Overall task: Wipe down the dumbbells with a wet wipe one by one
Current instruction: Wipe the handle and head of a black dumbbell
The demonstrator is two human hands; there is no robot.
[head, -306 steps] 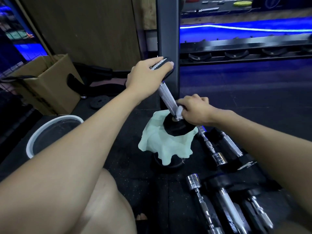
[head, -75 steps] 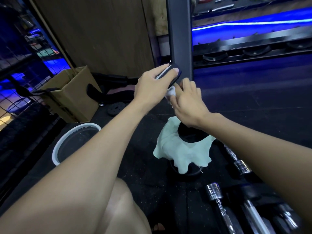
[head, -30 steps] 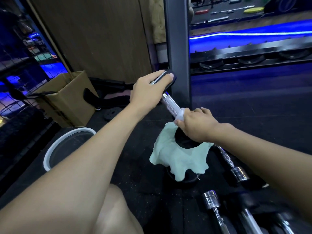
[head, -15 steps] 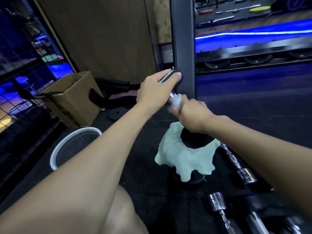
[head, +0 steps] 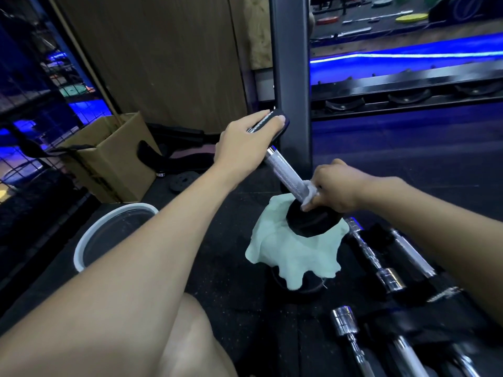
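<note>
Head view: left hand (head: 245, 142) cupping dumbbell (head: 285, 172) top, right hand (head: 337, 190) apparently pinching wet wipe (head: 309, 193) round handle base.

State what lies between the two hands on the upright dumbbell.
Head view: between left hand and right hand runs the dumbbell's bare knurled handle.

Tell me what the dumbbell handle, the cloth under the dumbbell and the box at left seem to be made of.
Dumbbell handle: bare metal, probably steel, silvery with a fine knurled texture that catches the light.
Cloth: soft pale green fabric, maybe microfibre, matte, draped in folds under the dumbbell's lower head.
Box: brown cardboard, matte, with open flaps.
</note>
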